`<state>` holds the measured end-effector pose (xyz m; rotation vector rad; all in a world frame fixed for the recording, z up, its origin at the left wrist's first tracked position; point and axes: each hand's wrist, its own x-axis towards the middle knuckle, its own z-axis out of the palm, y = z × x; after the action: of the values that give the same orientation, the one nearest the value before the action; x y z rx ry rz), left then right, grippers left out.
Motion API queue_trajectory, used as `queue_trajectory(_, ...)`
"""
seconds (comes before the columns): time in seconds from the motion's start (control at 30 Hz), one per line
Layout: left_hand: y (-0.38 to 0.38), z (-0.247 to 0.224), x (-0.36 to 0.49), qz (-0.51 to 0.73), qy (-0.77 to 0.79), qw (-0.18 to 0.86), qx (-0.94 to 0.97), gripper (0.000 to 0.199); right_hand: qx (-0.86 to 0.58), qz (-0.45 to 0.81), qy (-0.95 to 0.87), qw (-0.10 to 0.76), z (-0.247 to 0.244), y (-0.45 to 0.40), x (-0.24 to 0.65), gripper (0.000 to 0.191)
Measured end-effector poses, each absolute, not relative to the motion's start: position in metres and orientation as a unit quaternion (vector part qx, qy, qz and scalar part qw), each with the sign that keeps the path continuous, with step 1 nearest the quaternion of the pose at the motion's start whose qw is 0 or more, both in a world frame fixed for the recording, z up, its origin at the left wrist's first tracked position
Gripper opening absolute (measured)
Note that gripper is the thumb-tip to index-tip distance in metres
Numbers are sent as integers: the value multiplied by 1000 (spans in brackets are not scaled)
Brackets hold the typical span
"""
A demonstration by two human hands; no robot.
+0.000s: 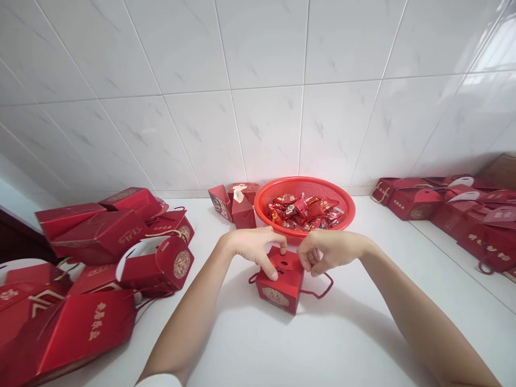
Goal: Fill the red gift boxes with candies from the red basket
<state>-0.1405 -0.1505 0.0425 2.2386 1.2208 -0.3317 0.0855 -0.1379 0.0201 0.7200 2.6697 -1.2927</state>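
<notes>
A small red gift box (pixel 278 293) with a pale round emblem on its front stands on the white counter. Its top flaps are folded over, with small cut-outs showing, and a red cord handle (pixel 318 294) loops out at its right side. My left hand (pixel 256 248) grips the top, thumb on the near flap and fingers at the far edge. Curled fingers of my right hand (pixel 328 251) press at the box's upper right edge; their tips are partly hidden. Just behind is a red plastic basket (pixel 350 212) with many wrapped candies (pixel 306 210) in it.
Several red gift boxes (pixel 100 236) are heaped at the left, some with open tops. More boxes (pixel 419 201) stand in rows at the right. Two or so opened boxes (pixel 243 209) sit left of the basket, near the tiled wall (pixel 266 129).
</notes>
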Motion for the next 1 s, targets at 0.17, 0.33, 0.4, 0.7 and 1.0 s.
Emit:
queue_trajectory(0.17, -147, 39, -144, -103, 429, 312, 841, 64, 257, -457, 850, -58, 37, -147, 90, 8)
queue_trajectory(0.33, -149, 43, -151, -63, 380, 364, 848, 55, 301, -504, 795, -154, 51, -158, 96, 5)
queue_trajectory(0.4, -152, 46, -153, -4, 388, 380, 840, 49, 310, -505, 785, -182, 55, -162, 98, 6)
queue_trajectory(0.7, -165, 58, -143, 313, 381, 507, 706, 38, 305, -508, 759, -270, 62, -174, 103, 11)
queue_trajectory(1.0, -197, 42, -100, 231, 406, 384, 796, 51, 323, -411, 791, -317, 71, -187, 102, 10)
